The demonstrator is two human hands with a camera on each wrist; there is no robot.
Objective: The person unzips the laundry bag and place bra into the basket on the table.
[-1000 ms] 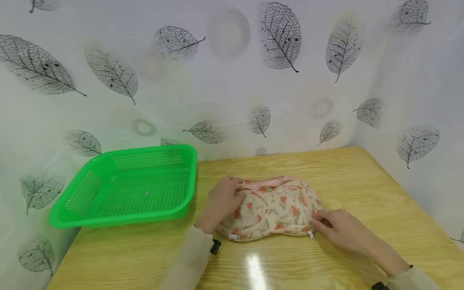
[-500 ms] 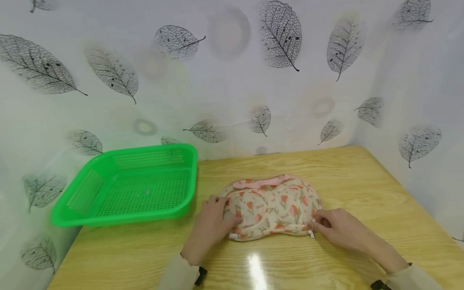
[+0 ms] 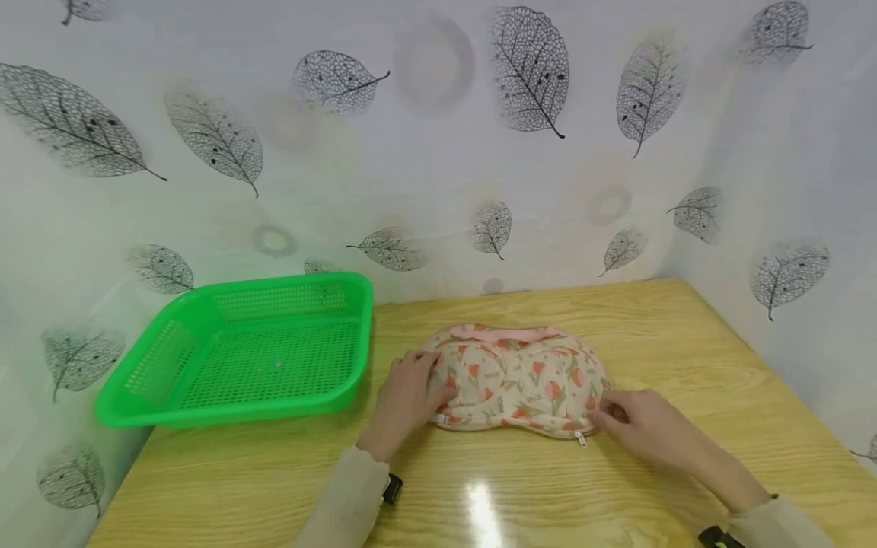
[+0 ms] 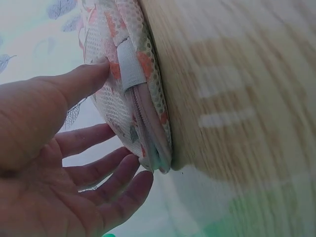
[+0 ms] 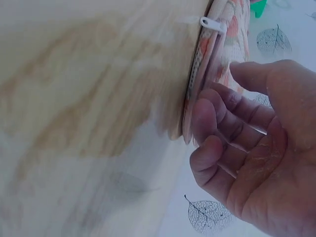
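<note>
A cream mesh pouch (image 3: 514,384) with red tulips, two rounded lobes and a pink strap lies flat on the table. My left hand (image 3: 404,399) is at its left end, thumb on the top and fingers spread along the edge; in the left wrist view the hand (image 4: 74,158) touches the pouch (image 4: 111,89) beside a white tab with its fingers relaxed. At the right end, near the white zipper pull (image 3: 581,439), is my right hand (image 3: 651,426). The right wrist view shows that hand (image 5: 256,138) with fingers bent against the rim of the pouch (image 5: 232,39).
A green perforated basket (image 3: 365,342) stands at the left of the wooden table (image 3: 274,487). Behind and beside the table hangs a pale sheet (image 3: 438,167) printed with dark leaves.
Over the last second my left hand moved from the pouch's upper left down to its left edge. The pouch has shifted slightly away from me; my right hand stays at its right end.
</note>
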